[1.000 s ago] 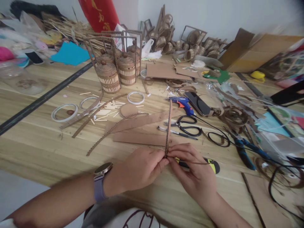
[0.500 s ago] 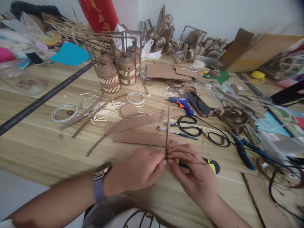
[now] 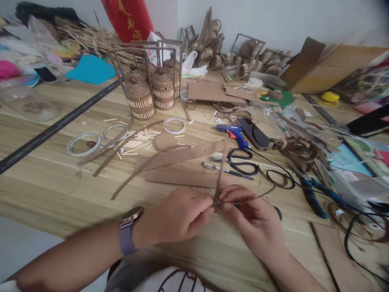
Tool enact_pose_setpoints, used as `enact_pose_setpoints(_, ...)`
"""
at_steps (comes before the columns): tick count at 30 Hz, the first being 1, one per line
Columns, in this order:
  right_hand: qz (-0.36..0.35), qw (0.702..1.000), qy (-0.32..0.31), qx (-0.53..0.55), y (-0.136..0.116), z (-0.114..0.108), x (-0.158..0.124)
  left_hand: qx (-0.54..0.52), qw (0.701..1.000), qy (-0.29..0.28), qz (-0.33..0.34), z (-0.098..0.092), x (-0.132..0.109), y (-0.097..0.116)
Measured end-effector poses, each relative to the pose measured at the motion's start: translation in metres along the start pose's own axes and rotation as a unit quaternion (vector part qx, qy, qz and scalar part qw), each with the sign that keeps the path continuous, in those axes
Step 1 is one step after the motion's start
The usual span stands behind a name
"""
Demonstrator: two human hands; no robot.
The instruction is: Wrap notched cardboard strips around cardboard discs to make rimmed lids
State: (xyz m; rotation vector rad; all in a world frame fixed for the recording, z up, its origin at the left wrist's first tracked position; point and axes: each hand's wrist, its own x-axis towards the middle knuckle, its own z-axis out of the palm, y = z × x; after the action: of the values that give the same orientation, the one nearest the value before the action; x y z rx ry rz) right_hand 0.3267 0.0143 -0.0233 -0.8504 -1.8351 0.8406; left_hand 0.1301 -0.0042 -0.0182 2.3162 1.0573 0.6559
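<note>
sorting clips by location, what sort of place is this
Likely a craft workspace: a glue gun and scissors lie on the wooden table near cardboard strips, with small lidded baskets standing farther back.

Bench (image 3: 60, 194): pale wood, dark band (image 3: 63, 122) running obliquely at left. Rear, left of centre: lidded baskets (image 3: 139, 101), upright, grouped. Nearer: white rings (image 3: 174, 132); pale sticks (image 3: 135, 144), scattered, beside card disc (image 3: 165, 142). Centre: flat card strips (image 3: 188, 156). Pen (image 3: 226, 170), scissors (image 3: 232, 160) near strips' right ends. Beyond scissors: glue gun (image 3: 240, 138), phone (image 3: 253, 133) alongside. Right: pliers (image 3: 311, 196). Rear right: box (image 3: 331, 67).
</note>
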Motion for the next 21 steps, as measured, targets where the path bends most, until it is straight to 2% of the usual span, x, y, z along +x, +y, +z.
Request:
enact_pose_setpoints(4, 0.022, 0.998, 0.003, 0.054, -0.002, 0.0005, 0.002, -0.012, 1.0, -0.003, 0.0, -0.0004, 0.0001, -0.0009)
enact_pose_setpoints(8, -0.025, 0.999, 0.013, -0.026, 0.0002, 0.0009, -0.0008, -0.03, 0.999, 0.001, -0.03, 0.0013, 0.0008, -0.0012)
enact_pose_setpoints(13, -0.102, 0.986, 0.01, -0.131, -0.0005, 0.0015, -0.0024, -0.056, 0.997, 0.001, -0.062, 0.004, 0.0022, -0.0011)
enact_pose_setpoints(21, -0.095, 0.981, 0.028, -0.168, 0.0015, 0.0041, -0.0044, -0.101, 0.992, 0.021, -0.068, 0.0011, 0.0032, 0.0011)
